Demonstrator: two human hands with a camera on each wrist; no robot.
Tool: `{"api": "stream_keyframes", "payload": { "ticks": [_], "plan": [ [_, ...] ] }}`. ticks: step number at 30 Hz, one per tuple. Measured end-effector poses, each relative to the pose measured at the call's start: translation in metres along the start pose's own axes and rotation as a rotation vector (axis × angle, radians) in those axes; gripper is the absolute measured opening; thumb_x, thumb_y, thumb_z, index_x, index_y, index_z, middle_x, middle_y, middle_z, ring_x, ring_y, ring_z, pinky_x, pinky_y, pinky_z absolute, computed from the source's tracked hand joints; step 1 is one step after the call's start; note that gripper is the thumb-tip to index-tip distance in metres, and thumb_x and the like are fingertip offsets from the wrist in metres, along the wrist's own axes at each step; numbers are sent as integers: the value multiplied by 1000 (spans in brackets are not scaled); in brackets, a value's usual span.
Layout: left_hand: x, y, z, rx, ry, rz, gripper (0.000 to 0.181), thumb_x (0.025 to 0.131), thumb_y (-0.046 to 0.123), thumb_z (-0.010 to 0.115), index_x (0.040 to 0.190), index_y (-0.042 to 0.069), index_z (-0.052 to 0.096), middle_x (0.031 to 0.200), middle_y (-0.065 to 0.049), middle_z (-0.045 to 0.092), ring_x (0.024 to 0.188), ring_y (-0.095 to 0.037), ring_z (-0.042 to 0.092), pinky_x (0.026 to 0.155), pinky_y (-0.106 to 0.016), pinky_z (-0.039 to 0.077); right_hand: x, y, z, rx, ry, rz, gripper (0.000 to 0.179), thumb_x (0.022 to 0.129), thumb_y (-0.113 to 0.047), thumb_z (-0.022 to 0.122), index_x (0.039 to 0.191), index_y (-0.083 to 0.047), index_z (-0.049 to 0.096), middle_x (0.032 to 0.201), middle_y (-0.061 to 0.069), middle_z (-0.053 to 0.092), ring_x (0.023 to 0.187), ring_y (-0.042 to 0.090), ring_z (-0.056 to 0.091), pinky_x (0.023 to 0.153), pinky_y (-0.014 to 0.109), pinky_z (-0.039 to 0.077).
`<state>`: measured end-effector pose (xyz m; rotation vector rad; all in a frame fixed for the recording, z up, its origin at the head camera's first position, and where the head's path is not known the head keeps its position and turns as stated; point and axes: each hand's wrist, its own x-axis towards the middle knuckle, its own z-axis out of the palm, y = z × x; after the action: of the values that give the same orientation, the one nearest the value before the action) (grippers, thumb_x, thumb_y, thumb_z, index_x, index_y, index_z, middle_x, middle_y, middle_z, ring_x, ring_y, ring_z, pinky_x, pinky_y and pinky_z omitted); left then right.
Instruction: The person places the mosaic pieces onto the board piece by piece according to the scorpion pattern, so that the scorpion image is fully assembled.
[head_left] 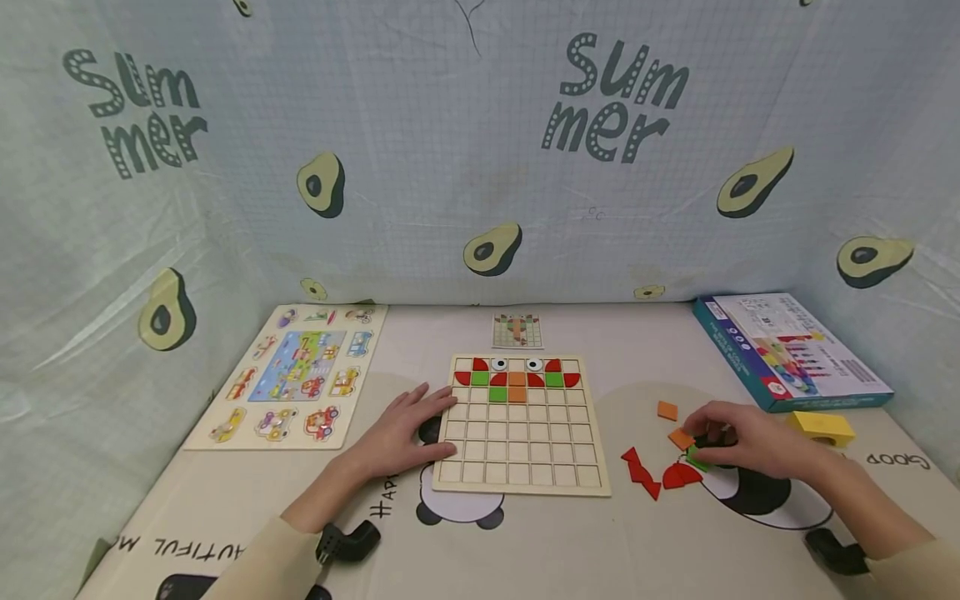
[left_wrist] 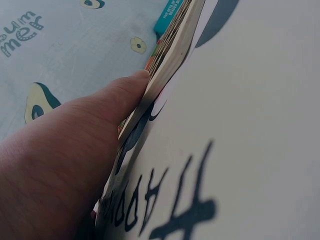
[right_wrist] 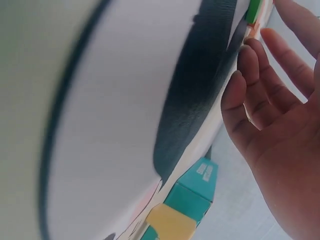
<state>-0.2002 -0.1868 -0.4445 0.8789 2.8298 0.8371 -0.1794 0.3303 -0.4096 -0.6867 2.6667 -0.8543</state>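
A square wooden grid board (head_left: 517, 450) lies in the middle, its upper rows holding red, green and orange pieces and two eye pieces. My left hand (head_left: 412, 429) rests at its left edge, fingers and thumb spread; in the left wrist view the thumb (left_wrist: 115, 97) touches the board's side (left_wrist: 172, 62). My right hand (head_left: 738, 437) is low over loose pieces, fingertips beside an orange square (head_left: 681, 438), thumb close to a green piece (head_left: 697, 458). In the right wrist view its fingers (right_wrist: 255, 90) are loosely bent near the green piece (right_wrist: 254, 11).
Another orange square (head_left: 667, 410) and several red pieces (head_left: 637, 473) lie right of the board. A small pattern card (head_left: 517, 332) stands behind it. A picture puzzle (head_left: 288, 375) lies left; a blue box (head_left: 795, 350) and a yellow block (head_left: 822, 427) lie right.
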Motion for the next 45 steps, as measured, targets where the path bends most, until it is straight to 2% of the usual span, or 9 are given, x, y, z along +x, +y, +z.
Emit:
{"api": "stream_keyframes", "payload": {
  "ticks": [3,7,13,21,31,39,45],
  "plan": [
    [0,0,0,0,0,1,72,91,51,70,150,15,50,160,-4,38,151,-37,16,119,-58,13,-3,0,0,-8,-6,11,37,88,-27,81,118,-12,66,101,-6,63,86,9,58,74,23,54],
    [0,-1,0,3,0,3,72,91,51,70,150,15,50,160,-4,38,151,-37,17,119,-58,13,-5,2,0,-36,-5,-15,35,86,-28,83,114,-15,66,100,-7,62,86,8,58,74,23,54],
    [0,-2,1,7,2,11,72,91,52,70,150,14,51,159,-4,39,151,-37,17,119,-58,14,-5,2,1,-40,-14,-23,32,86,-25,83,111,-14,66,99,-8,62,85,8,57,74,22,54],
    [0,-1,1,6,2,8,72,91,50,70,150,14,51,159,-4,39,151,-37,17,119,-58,13,-3,0,-1,-63,-15,14,32,86,-18,81,114,-11,67,100,-8,62,86,9,58,74,22,54],
    [-1,0,0,14,4,15,72,91,49,71,150,13,51,159,-5,39,151,-37,18,119,-59,14,0,2,-4,-113,-28,42,29,85,-18,82,110,-11,69,98,-8,63,88,12,58,75,21,54],
    [0,0,0,9,-1,28,72,91,48,71,150,12,51,159,-6,39,151,-38,18,119,-58,14,1,-2,-7,-90,-16,-10,26,86,-14,81,108,-12,67,98,-8,62,88,11,58,75,21,54],
    [-1,1,-1,11,0,21,72,91,47,72,150,12,51,159,-6,39,151,-38,17,119,-58,14,16,-20,-9,-131,28,-91,28,87,-16,80,110,-11,67,100,-10,62,90,10,57,76,23,55]
  ]
}}
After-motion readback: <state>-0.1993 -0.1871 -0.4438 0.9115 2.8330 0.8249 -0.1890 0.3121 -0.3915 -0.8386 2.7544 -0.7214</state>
